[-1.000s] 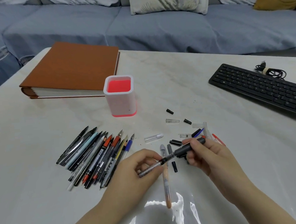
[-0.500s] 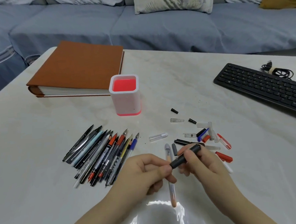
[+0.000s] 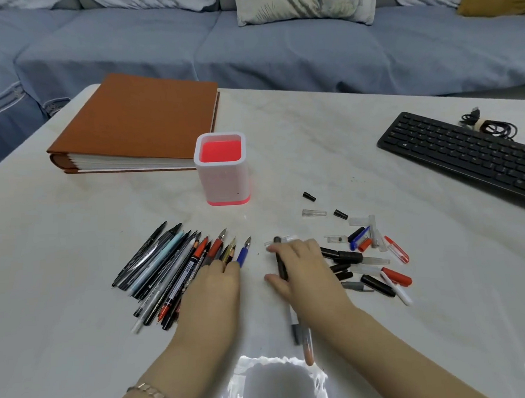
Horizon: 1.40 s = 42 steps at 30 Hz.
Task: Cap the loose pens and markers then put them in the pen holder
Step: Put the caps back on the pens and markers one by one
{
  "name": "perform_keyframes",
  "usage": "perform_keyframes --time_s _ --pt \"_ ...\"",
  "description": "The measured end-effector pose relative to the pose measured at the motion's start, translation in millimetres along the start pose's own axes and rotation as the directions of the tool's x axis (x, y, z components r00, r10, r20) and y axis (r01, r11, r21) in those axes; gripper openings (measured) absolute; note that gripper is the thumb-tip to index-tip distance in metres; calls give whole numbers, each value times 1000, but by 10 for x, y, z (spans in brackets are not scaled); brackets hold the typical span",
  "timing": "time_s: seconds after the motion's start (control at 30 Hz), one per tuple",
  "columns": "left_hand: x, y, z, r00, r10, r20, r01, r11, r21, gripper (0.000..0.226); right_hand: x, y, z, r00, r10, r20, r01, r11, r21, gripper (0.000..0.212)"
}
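Note:
A row of several uncapped pens and markers (image 3: 167, 270) lies fanned out left of centre on the white table (image 3: 59, 240). My left hand (image 3: 212, 288) rests on the right end of that row, fingers stretched over the pens. My right hand (image 3: 304, 275) holds a capped black pen (image 3: 279, 258) low on the table, thumb on its left side, fingers over it. A second pen with an orange end (image 3: 307, 347) lies beneath that hand. Loose caps (image 3: 367, 254), black, red, blue and clear, are scattered to the right. The white pen holder (image 3: 224, 182) with a pink inside stands behind, nothing in it.
A brown binder (image 3: 135, 123) lies at the back left, close to the holder. At the right edge sit a black keyboard (image 3: 465, 154) and a coiled cable (image 3: 491, 126). A blue sofa (image 3: 278, 52) runs behind the table.
The cap went onto the black pen between both hands. My hands then parted: the left moved to the pen row, the right lowered the capped pen to the table.

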<state>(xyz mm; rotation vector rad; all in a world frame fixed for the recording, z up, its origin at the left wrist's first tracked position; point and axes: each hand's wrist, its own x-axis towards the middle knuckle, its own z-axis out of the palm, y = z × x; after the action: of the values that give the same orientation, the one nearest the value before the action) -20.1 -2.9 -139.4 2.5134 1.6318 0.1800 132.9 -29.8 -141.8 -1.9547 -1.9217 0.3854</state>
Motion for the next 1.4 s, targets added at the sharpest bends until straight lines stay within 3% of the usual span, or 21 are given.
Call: perform_keyframes --time_s 0.07,0.1,0.23,0.3,0.37,0.47,0.6,0.8,1.0,1.13,1.17,1.23,1.3,1.4 --pt "2 28 -10 1000 -6 17 7 1000 -12 37 -44 105 109 991 -77 -110 59 985 -160 29" --pt "2 36 -9 1000 5 6 -5 1000 -19 35 -75 139 130 987 -78 -141 57 988 -147 21" --pt "-27 56 -52 1000 -24 -4 23 989 -147 17 -136 317 -35 974 68 -214 -46 994 103 26" --pt "-46 102 -100 997 -76 -30 65 957 -283 4 -106 508 -219 956 119 -270 -96 991 98 14" --pt "-57 159 -156 992 -123 9 115 896 -430 16 -67 732 -382 948 148 -283 -153 988 5 22" --pt "-86 203 -204 988 -140 65 152 813 -562 22 -22 895 -600 984 139 -115 -156 974 -162 31" --pt "-99 203 -235 982 -145 118 187 748 -637 24 51 958 -695 991 93 100 -55 943 -327 36" --pt "-81 203 -268 958 -166 232 285 617 -733 31 112 1004 -765 986 53 158 18 908 -419 24" --pt "-80 234 -267 957 -133 258 287 562 -776 26 184 973 -789 970 68 234 26 925 -379 21" --pt "-92 248 -250 955 -139 263 296 543 -786 23 140 967 -792 971 -7 241 113 896 -429 20" --pt "-96 250 -252 955 -145 257 295 527 -797 25 105 947 -788 983 -12 182 78 930 -360 18" --pt "-102 265 -275 957 -152 248 291 490 -822 27 16 812 -802 993 114 -4 -114 993 38 10" --pt "-109 298 -307 958 -144 247 286 449 -847 25 -65 589 -855 947 296 -124 -184 818 545 5" --pt "-128 370 -340 963 -124 238 267 383 -884 20 -191 344 -902 878 463 -123 -110 444 889 20"
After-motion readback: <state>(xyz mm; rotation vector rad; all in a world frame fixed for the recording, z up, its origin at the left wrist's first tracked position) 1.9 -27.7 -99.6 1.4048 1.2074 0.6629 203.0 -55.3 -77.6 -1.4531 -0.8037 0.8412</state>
